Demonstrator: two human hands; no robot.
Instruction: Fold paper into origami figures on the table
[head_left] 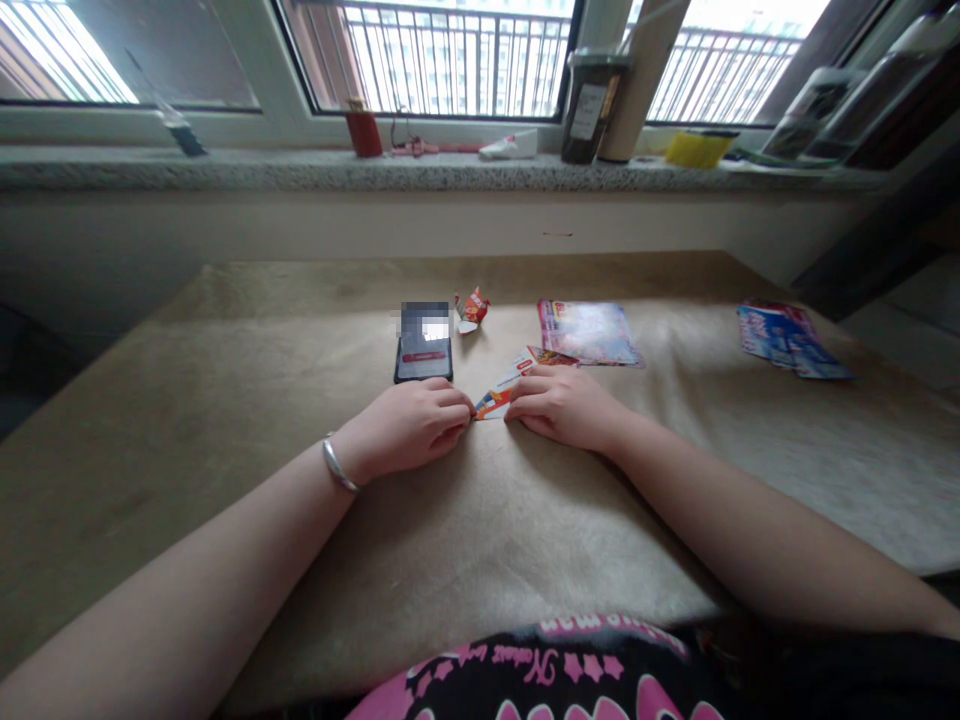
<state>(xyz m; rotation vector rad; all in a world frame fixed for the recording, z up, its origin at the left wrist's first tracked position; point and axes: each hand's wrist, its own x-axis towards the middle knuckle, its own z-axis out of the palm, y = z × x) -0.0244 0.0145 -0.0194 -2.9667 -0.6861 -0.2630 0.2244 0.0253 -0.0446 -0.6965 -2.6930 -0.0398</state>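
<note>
I see the left hand (409,425) and right hand (562,405) resting on the counter (225,400), each grip pinched on the folded paper (501,392) between them, near centre. Just beyond lie a phone (424,345), a crumpled wrapper (472,307) and a flyer (589,332) — blue leaflets (787,340) sit far right.

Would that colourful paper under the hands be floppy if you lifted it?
Probably floppy: the colourful paper looks thin and lies flat, held by the left hand and right hand. Likely very light. Its pointed, folded-looking end might stay slightly stiffer.
</note>
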